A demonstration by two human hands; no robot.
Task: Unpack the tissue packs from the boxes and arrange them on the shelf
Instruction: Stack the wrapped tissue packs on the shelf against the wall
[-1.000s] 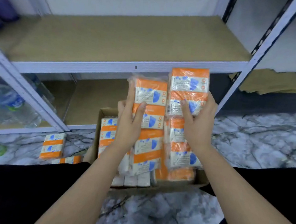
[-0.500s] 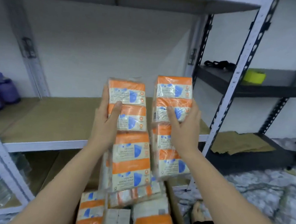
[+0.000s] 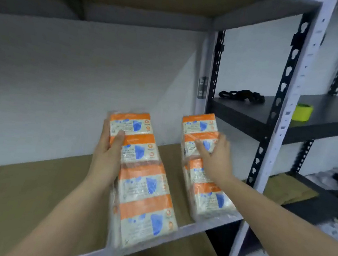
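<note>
Two long orange-and-white tissue packs, wrapped in clear film, hang over the shelf's front edge. My left hand (image 3: 107, 154) grips the left tissue pack (image 3: 145, 190) near its top, thumb across the front. My right hand (image 3: 213, 155) holds the right tissue pack (image 3: 209, 196) near its top, fingers spread over the front. Both packs tilt back over the brown board of the shelf (image 3: 21, 191). The lower end of the right pack sits at the grey front rail (image 3: 212, 223). The box is out of view.
A white wall closes the shelf's back. A grey upright post (image 3: 287, 123) stands right of the packs. Beyond it, a dark shelf (image 3: 248, 115) carries a black strap (image 3: 242, 95) and a yellow-green tape roll (image 3: 303, 112). Another shelf board hangs overhead.
Both hands have lifted the two packs out of the box on the floor up to the middle shelf. The view has risen with them, and the packs have moved apart.
</note>
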